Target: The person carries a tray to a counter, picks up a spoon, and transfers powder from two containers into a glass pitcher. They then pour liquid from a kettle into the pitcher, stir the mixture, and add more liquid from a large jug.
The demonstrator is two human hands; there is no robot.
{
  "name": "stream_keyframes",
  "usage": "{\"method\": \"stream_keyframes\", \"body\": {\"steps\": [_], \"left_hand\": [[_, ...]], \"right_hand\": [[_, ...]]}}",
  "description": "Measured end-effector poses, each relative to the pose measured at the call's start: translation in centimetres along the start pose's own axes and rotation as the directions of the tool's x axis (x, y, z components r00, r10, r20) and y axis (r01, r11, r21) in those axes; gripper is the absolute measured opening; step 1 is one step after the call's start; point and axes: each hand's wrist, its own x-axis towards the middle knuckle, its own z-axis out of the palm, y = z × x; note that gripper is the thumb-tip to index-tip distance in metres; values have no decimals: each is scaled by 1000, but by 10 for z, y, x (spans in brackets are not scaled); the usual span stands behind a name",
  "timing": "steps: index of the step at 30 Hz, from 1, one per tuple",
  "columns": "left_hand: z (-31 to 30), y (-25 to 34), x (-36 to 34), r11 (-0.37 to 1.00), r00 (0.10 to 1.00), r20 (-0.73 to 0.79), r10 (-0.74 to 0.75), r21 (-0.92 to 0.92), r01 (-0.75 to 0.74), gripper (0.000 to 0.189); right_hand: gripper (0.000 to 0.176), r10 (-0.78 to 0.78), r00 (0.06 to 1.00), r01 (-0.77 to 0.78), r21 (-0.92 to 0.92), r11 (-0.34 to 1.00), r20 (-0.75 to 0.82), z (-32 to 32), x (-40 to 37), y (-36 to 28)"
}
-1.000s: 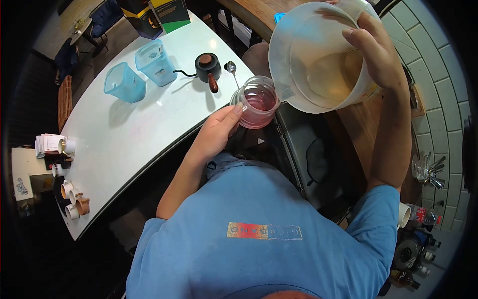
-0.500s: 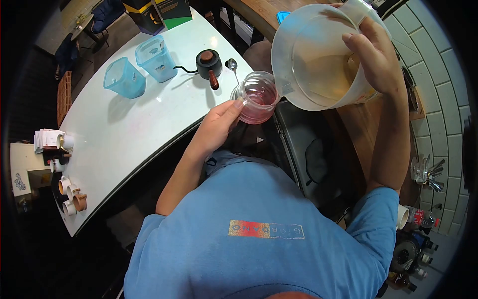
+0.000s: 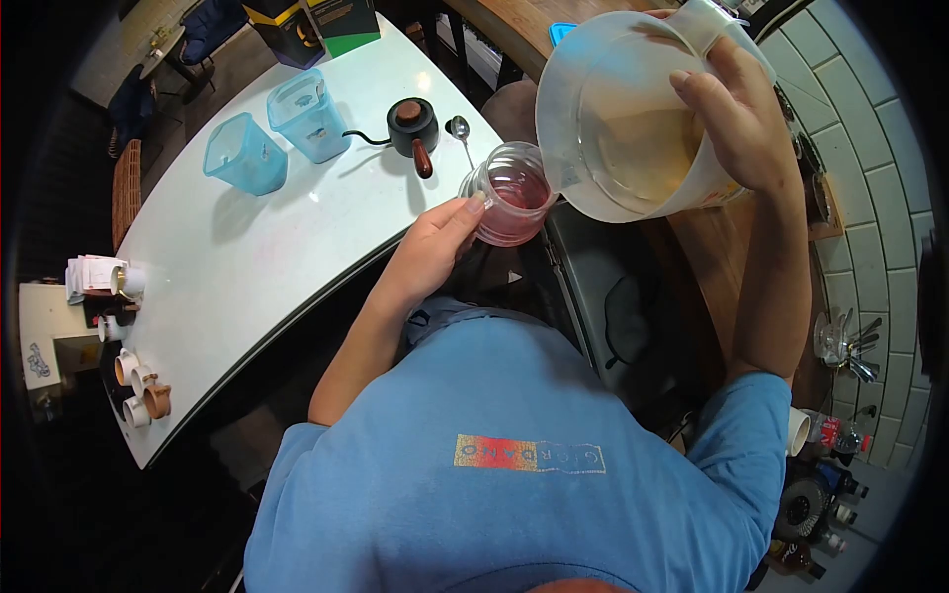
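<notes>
My left hand (image 3: 432,245) is closed on a clear ribbed glass jar (image 3: 516,225) with pink liquid in it, thumb at its near side. The jar is held just off the white counter's edge. My right hand (image 3: 736,124) is wrapped round the handle side of a large translucent plastic pitcher (image 3: 583,119). The pitcher is tilted toward the jar, its lip right at the jar's rim, with pale yellowish liquid inside. Some of the right fingers are hidden behind the handle. A metal spoon (image 3: 460,128) lies on the counter beyond the jar.
On the white counter (image 3: 297,267) stand two blue translucent containers (image 3: 247,163) (image 3: 308,124) and a black gooseneck kettle (image 3: 411,133) with wooden handle. Several cups (image 3: 143,381) sit at the far left end. A wooden worktop (image 3: 707,247) and tiled wall (image 3: 860,128) are at right.
The pitcher and my right hand have shifted slightly left and tipped a little further. The pink liquid in the jar looks somewhat higher. My left hand has hardly moved.
</notes>
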Motion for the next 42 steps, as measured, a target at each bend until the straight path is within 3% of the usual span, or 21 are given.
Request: {"method": "stream_keyframes", "body": {"steps": [3, 5, 11, 15, 17, 27, 30, 33, 36, 38, 42], "left_hand": [[1, 1, 1, 1000, 1000, 0, 11, -2, -11, 33], [1, 1, 1, 1000, 1000, 0, 24, 0, -24, 33], [-1, 0, 0, 1000, 1000, -3, 14, 8, -14, 34], [-2, -1, 0, 1000, 1000, 6, 21, -3, -21, 34], [-3, -2, 0, 1000, 1000, 18, 21, -10, -21, 34], [-2, -1, 0, 1000, 999, 23, 26, -13, -25, 33], [-3, -3, 0, 999, 999, 27, 29, -13, -29, 33], [-3, -3, 0, 1000, 999, 23, 25, -13, -25, 33], [-3, -2, -1, 1000, 999, 19, 25, -5, -25, 33], [-3, -2, -1, 1000, 999, 20, 28, 4, -28, 33], [-3, -3, -1, 1000, 1000, 10, 24, 8, -24, 34]], "right_hand": [[45, -14, 1000, 14, -13, 1000, -5, 3, 1, -14], [43, 96, 993, -100, -62, 993, -70, 7, -1, -44], [43, 107, 991, -112, -46, 993, -85, 9, -1, -44], [43, 82, 991, -86, -33, 996, -108, 10, -1, -27], [45, -35, 999, 36, 11, 999, -36, 3, 3, -1], [46, 7, 1000, -7, 24, 1000, -12, 2, 2, 0], [46, -14, 1000, 14, -9, 1000, -21, 5, 3, -8], [43, 85, 993, -88, -37, 995, -86, 12, 2, -32], [42, 55, 994, -65, -95, 993, -98, 16, -1, -43], [42, -26, 994, -2, -249, 969, -108, 18, -2, -46], [42, -24, 996, 2, -248, 969, -88, 14, -1, -41]]}}
